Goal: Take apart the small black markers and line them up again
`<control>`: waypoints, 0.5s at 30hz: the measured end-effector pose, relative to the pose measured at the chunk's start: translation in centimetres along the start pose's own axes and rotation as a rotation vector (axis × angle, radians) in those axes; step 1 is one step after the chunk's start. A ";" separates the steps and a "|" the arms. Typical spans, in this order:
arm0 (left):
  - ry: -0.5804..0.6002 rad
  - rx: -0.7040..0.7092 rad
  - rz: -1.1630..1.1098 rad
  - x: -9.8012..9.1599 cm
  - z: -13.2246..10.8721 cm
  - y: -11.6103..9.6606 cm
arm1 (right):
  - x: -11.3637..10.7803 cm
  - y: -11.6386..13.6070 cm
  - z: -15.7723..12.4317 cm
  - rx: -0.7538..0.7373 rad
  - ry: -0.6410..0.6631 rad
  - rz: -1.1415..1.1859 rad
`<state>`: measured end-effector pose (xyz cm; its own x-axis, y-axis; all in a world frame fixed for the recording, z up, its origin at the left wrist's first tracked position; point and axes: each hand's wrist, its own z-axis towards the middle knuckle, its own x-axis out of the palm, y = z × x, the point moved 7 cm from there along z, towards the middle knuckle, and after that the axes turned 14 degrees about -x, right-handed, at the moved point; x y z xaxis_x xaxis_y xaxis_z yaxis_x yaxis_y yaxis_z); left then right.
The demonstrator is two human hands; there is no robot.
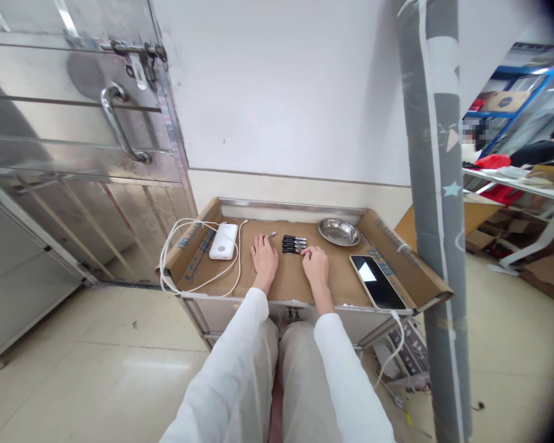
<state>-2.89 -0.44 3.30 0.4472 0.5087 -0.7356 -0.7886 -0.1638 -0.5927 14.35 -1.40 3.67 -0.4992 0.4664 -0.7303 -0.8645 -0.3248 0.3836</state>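
Several short black pen-like sticks with silvery parts (294, 240) lie side by side in a stack of rows on the cardboard-covered table top (277, 280). My right hand (316, 266) is curled at their right end, its thumb and forefinger closed on the tip of the nearest stick. To the left, my left hand (264, 258) rests on the cardboard with its fingers stretched out. Just past its fingertips lies a small silvery piece (272, 234), with a bit of red beside it; its kind is too small to tell.
A shallow round metal dish (339, 232) sits at the back right, and a phone (377, 282) lies nearer the right edge. On the left are a white power bank (223, 240) and a looped white cable (166, 261). A wrapped grey pole (436, 184) stands at the right.
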 end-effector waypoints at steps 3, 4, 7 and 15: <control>-0.022 0.009 0.043 0.1 -0.1 0.0 | 0.1 0.3 0.0 -0.036 0.022 0.002; -0.035 0.004 0.062 0.0 -0.1 -0.1 | 0.1 0.3 0.0 -0.036 0.024 -0.006; -0.070 -0.059 0.135 -0.2 -0.1 0.2 | 0.1 0.3 0.0 -0.008 0.027 -0.035; -0.117 -0.132 0.197 -0.3 0.1 0.6 | 0.3 0.2 -0.1 0.012 0.069 -0.070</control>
<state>-3.53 -0.63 3.15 0.2327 0.5492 -0.8027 -0.7902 -0.3744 -0.4852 14.02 -1.37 3.45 -0.4331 0.4293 -0.7926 -0.8978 -0.2831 0.3373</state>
